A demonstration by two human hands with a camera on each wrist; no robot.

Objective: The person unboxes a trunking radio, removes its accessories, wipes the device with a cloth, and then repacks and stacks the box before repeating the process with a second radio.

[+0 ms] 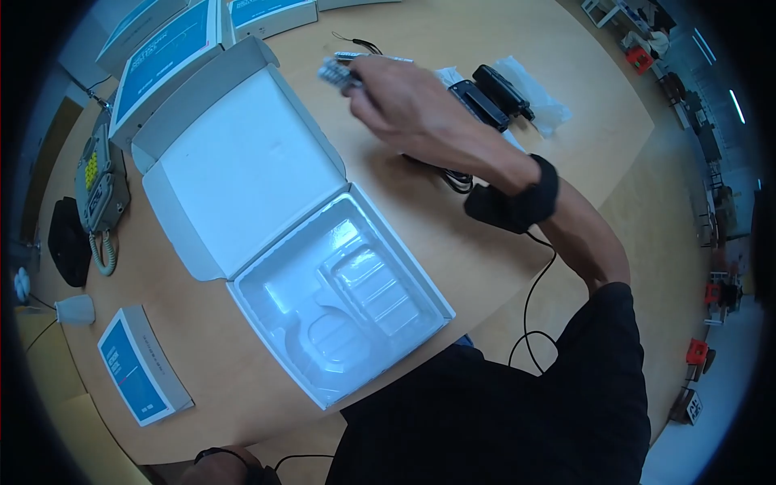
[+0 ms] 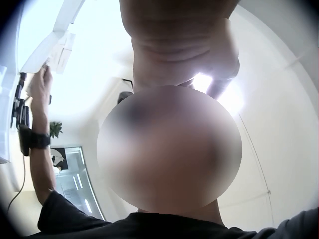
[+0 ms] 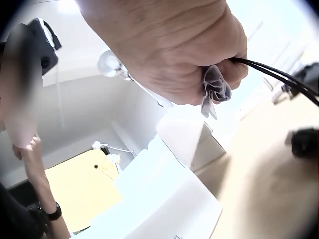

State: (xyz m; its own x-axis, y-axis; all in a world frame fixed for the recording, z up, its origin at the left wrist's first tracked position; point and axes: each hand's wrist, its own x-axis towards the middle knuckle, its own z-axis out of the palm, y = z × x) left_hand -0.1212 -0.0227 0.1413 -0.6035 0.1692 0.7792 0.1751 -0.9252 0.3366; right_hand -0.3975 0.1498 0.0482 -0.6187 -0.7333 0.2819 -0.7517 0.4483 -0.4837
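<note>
My right hand [image 1: 404, 101] is raised above the table behind the open white box [image 1: 242, 170]. Its curled fingers grip a crumpled greyish wrapper [image 1: 335, 74]. Close up in the right wrist view, the wrapper [image 3: 215, 89] sticks out of the fist [image 3: 184, 55], and a doubled black cable [image 3: 279, 73] runs out beside it. Under the forearm lies a coiled black cable [image 1: 457, 179]. My left hand [image 2: 179, 45] is up close to the head, its fingers mostly hidden; only part of it [image 1: 222, 469] shows at the bottom of the head view.
A clear moulded tray [image 1: 343, 295] sits in the box. Black devices [image 1: 489, 93] lie on plastic wrapping [image 1: 550, 101] at the right. Blue-and-white boxes [image 1: 170, 61] stand at the back left, near a telephone [image 1: 101, 182]. A smaller box [image 1: 141, 368] lies at the front left.
</note>
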